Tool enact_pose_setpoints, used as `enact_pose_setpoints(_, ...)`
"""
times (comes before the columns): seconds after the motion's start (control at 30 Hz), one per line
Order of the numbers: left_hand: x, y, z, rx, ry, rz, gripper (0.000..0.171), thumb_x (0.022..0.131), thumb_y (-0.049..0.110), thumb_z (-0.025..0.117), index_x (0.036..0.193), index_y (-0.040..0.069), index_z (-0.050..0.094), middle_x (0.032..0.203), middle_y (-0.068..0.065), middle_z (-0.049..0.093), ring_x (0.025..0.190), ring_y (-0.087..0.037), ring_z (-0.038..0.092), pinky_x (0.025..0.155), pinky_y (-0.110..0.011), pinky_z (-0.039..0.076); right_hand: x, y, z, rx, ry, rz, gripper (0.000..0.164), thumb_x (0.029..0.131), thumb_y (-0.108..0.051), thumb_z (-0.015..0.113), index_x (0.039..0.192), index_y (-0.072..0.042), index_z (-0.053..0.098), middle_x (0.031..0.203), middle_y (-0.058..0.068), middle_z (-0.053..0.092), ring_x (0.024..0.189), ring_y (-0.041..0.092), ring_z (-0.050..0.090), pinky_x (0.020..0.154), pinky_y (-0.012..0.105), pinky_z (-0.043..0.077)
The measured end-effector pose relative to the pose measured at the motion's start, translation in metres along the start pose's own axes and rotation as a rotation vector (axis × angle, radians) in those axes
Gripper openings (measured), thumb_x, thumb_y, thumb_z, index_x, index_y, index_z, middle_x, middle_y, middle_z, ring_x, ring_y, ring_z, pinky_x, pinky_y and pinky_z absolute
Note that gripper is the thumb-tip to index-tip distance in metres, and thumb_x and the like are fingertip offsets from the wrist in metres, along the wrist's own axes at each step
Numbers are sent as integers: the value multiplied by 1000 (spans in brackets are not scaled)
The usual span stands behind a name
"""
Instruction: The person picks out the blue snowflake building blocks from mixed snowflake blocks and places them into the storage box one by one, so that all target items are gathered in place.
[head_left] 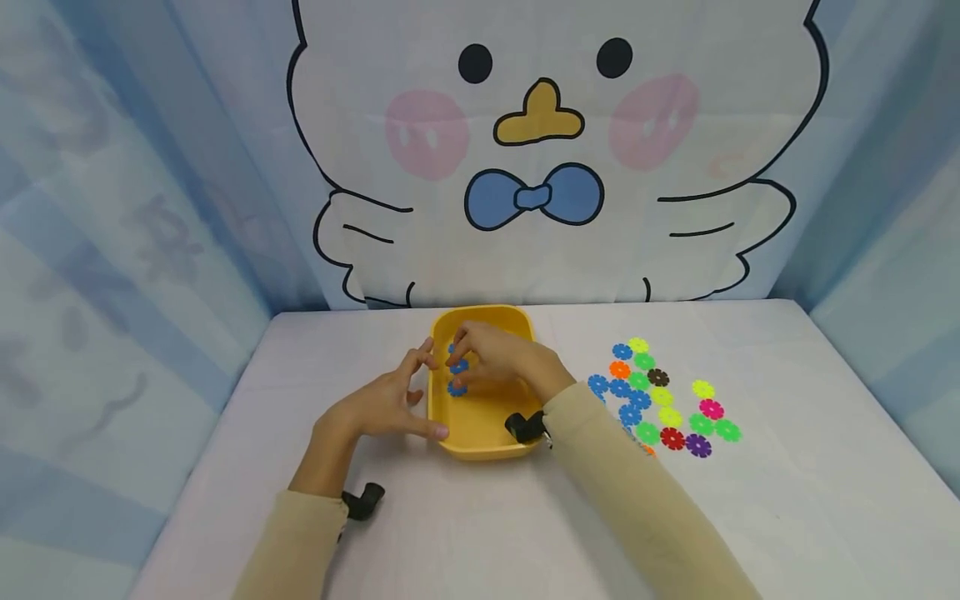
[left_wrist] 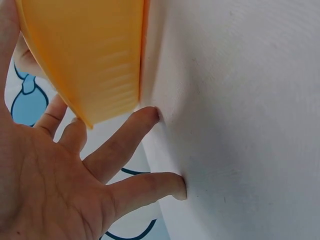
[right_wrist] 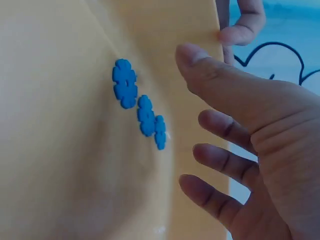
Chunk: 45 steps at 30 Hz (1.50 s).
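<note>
A yellow plastic tray (head_left: pixel 487 429) stands on the white table, with three blue notched discs (right_wrist: pixel 125 84) in a row along its left side. My right hand (head_left: pixel 495 354) is over the inside of the tray, close to the discs. In the right wrist view its thumb and fingers are apart, with nothing between them. My left hand (head_left: pixel 382 406) is spread at the tray's left wall, its thumb at the rim. Two of its fingertips (left_wrist: pixel 150 114) reach down to the table in the left wrist view.
Right of the tray lies a loose group of notched discs in several colours, among them a red disc (head_left: pixel 672 438), a purple disc (head_left: pixel 698 446) and a black disc (head_left: pixel 658 377). My right sleeve (head_left: pixel 637 492) covers part of it. A printed curtain (head_left: pixel 540 258) hangs behind the table.
</note>
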<state>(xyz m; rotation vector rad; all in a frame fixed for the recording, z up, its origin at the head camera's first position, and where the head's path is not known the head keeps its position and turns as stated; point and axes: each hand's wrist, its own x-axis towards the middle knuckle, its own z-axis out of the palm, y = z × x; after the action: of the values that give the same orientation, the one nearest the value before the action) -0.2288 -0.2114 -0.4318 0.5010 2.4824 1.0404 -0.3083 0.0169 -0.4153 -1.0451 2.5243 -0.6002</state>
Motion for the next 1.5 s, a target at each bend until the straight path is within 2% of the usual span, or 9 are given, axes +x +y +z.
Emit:
enact_pose_setpoints(0.13, 1, -1, -2, 11, 2, -7, 98, 75, 48, 91, 145, 23, 27, 174, 9, -3, 132, -40, 59, 119, -56, 36, -7, -7, -13, -49, -5, -14, 40, 95, -36, 75, 129, -15, 73, 135, 5, 56, 128, 28, 53, 112, 38, 45)
enact_pose_setpoints(0.3, 2, -1, -3, 14, 6, -23, 100, 75, 48, 91, 148, 22, 27, 174, 11, -2, 132, -39, 58, 119, -56, 36, -23, -12, -26, -77, 28, -27, 38, 97, -37, 72, 128, -13, 73, 133, 6, 58, 126, 28, 55, 110, 39, 47)
enact_pose_setpoints(0.5, 3, 2, -7, 50, 20, -58, 107, 73, 53, 90, 153, 24, 24, 174, 7, 1, 133, -38, 59, 116, -58, 39, -41, -13, -37, -117, 78, -25, 41, 97, -42, 71, 127, -14, 74, 131, 4, 59, 122, 22, 53, 110, 39, 48)
enact_pose_setpoints(0.87, 3, 3, -9, 49, 35, -72, 107, 72, 54, 91, 152, 26, 25, 174, 8, -1, 133, -38, 58, 115, -59, 40, -61, -4, -43, -101, 143, -94, 33, 98, -39, 70, 122, -15, 75, 124, 3, 60, 118, 24, 54, 107, 38, 49)
enact_pose_setpoints(1.0, 5, 2, -5, 38, 27, -59, 105, 73, 53, 90, 151, 24, 26, 174, 10, -1, 133, -39, 58, 116, -59, 39, -73, 1, -43, -100, 165, -80, 30, 99, -38, 70, 120, -17, 75, 124, 2, 60, 116, 23, 55, 106, 38, 50)
enact_pose_setpoints(1.1, 4, 1, -2, 42, 28, -84, 105, 71, 55, 91, 150, 27, 28, 173, 14, -1, 133, -35, 59, 116, -58, 39, -82, 4, -41, -96, 186, -79, 29, 99, -36, 70, 119, -17, 75, 123, 1, 60, 114, 21, 55, 105, 38, 51)
enact_pose_setpoints(1.33, -2, 1, 2, 22, 37, -84, 104, 70, 53, 93, 148, 27, 29, 173, 13, -1, 132, -35, 60, 115, -57, 41, -102, 14, -39, -48, 296, -110, 27, 98, -29, 72, 122, -16, 73, 124, 1, 62, 114, 24, 59, 100, 39, 55)
enact_pose_setpoints(1.5, -1, 2, 4, 15, 39, -84, 105, 70, 52, 93, 149, 26, 29, 174, 11, 0, 132, -35, 60, 114, -57, 42, -116, 26, -38, 1, 359, -98, 28, 98, -27, 73, 124, -18, 72, 123, 0, 63, 112, 22, 59, 94, 39, 57)
